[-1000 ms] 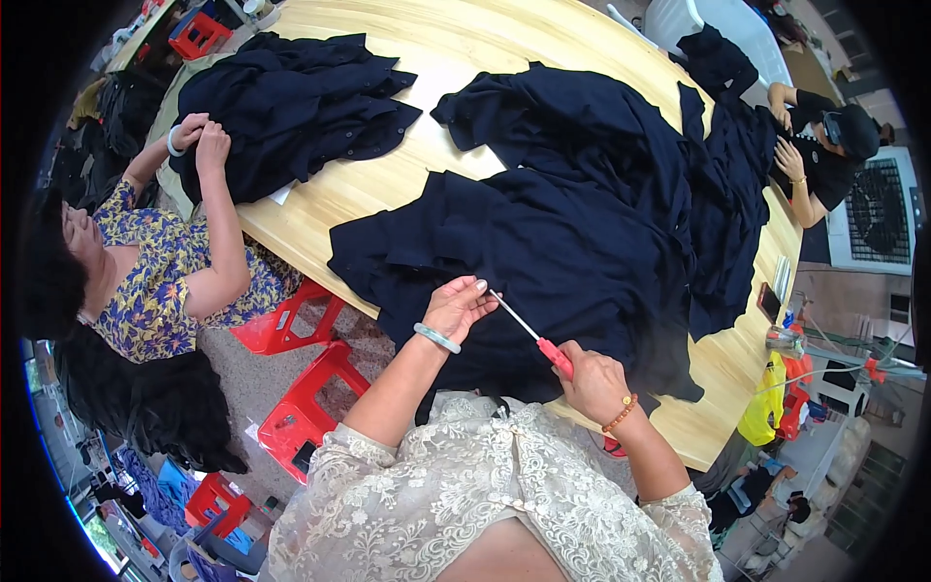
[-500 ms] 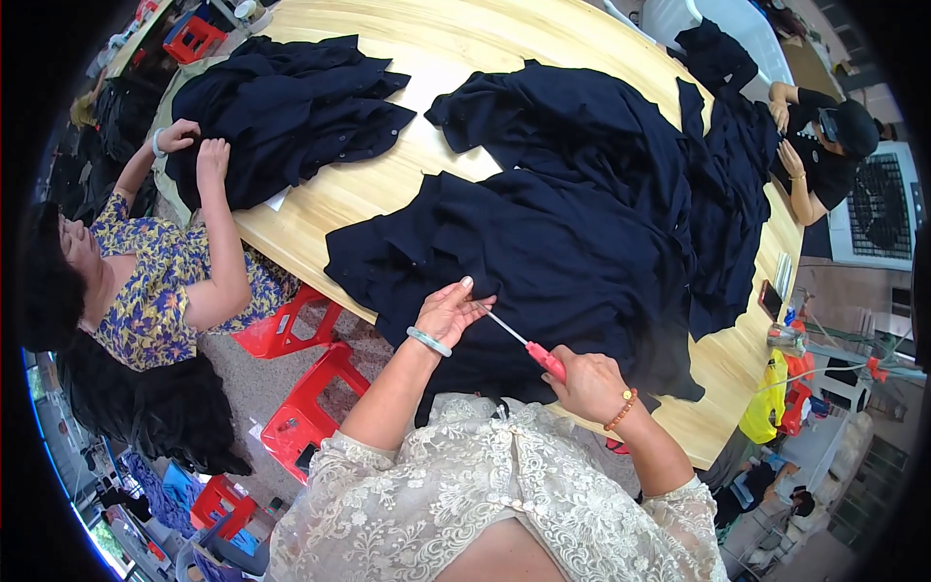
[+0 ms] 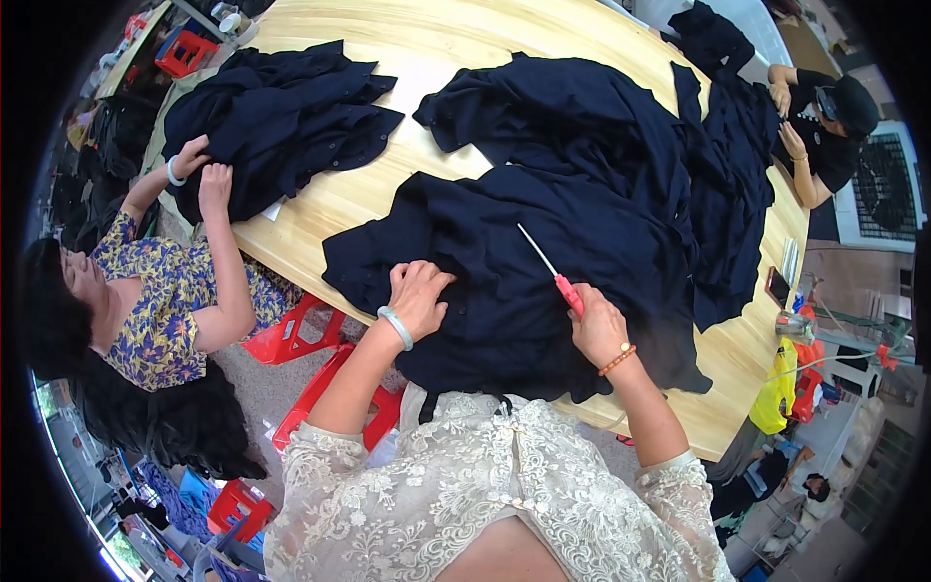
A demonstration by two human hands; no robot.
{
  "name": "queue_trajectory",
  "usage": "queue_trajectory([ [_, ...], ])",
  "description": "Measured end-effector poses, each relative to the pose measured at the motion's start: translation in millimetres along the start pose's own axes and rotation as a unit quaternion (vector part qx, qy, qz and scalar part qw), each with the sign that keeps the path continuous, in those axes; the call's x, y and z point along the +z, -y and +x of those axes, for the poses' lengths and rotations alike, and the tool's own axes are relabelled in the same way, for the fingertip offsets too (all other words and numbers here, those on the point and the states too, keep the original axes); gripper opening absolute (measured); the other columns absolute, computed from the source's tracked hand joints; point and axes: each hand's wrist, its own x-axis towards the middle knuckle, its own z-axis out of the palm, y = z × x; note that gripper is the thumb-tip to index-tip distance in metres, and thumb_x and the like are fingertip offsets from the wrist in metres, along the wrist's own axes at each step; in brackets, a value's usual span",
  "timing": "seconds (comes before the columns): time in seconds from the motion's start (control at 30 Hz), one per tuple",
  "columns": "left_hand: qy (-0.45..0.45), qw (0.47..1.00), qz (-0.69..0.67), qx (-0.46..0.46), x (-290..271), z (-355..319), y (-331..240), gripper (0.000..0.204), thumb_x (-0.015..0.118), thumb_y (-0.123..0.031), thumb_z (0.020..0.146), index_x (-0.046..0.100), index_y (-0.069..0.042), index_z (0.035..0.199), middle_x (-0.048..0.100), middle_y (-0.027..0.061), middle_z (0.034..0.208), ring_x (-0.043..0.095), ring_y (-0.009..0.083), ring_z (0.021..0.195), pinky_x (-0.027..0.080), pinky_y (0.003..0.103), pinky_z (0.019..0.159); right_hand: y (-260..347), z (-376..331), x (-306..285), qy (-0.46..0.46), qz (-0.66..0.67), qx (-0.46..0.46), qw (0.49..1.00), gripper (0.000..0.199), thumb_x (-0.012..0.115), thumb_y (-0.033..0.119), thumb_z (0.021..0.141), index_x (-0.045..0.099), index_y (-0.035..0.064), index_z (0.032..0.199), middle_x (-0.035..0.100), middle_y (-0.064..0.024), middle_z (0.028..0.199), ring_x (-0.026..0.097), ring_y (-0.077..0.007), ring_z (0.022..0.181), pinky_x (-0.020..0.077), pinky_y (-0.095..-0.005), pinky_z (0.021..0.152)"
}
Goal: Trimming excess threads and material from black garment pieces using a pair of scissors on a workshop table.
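Note:
A dark navy shirt (image 3: 562,233) with small buttons lies spread on the wooden table in front of me. My left hand (image 3: 418,299) rests palm down on its near left part, fingers bent and thumb apart, touching the cloth. In my right hand (image 3: 599,328) is a slim tool with a pinkish-red handle (image 3: 569,293) and a long thin metal shaft, like a screwdriver. Its tip points up and left over the shirt. Whether the tip touches the cloth I cannot tell.
More dark garments lie on the table (image 3: 441,34), including a heap (image 3: 281,126) at the left. A person in a flowered dress (image 3: 160,281) handles that heap. Another person (image 3: 819,145) works at the far right. Red stools (image 3: 296,330) stand left of me; a phone (image 3: 778,287) lies near the right edge.
My hands have moved apart. The left has left the tool's tip and come down on the shirt; the right has lifted the tool up and to the right.

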Motion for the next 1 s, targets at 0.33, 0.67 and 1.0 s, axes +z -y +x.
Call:
queue_trajectory([
  [0.33,0.030,0.953,-0.298,0.039,-8.5,-5.9,-24.1,0.018,0.068,-0.009,0.075,0.057,0.001,0.086,0.057,0.0136,0.076,0.060,0.0312,0.075,0.047,0.035,0.068,-68.0,11.4,-79.8,-0.206,-0.012,0.013,0.978,0.023,0.061,-0.001,0.079,0.053,0.0038,0.100,0.058,-0.0199,0.091,0.058,-0.0414,0.086,0.0480,-0.0442,0.072],
  [0.67,0.000,0.975,-0.222,-0.010,33.2,-18.6,-51.3,0.028,0.072,-0.021,0.072,0.062,0.000,0.088,0.061,0.0102,0.078,0.056,0.0257,0.080,0.039,0.037,0.078,-33.4,-51.9,-67.7,-0.041,0.030,-0.020,0.999,0.025,0.066,0.009,0.080,0.058,0.0045,0.103,0.062,-0.0176,0.093,0.060,-0.0376,0.087,0.0490,-0.0422,0.076],
  [1.0,-0.078,0.932,-0.353,-0.006,30.6,-13.9,-58.7,0.011,0.070,-0.008,0.071,0.067,-0.002,0.078,0.063,0.0074,0.074,0.059,0.0248,0.071,0.044,0.034,0.070,-18.4,-89.4,-58.0,0.084,-0.035,-0.131,0.987,0.022,0.067,0.021,0.080,0.061,0.0072,0.096,0.064,-0.0124,0.078,0.063,-0.0287,0.076,0.0494,-0.0382,0.069],
])
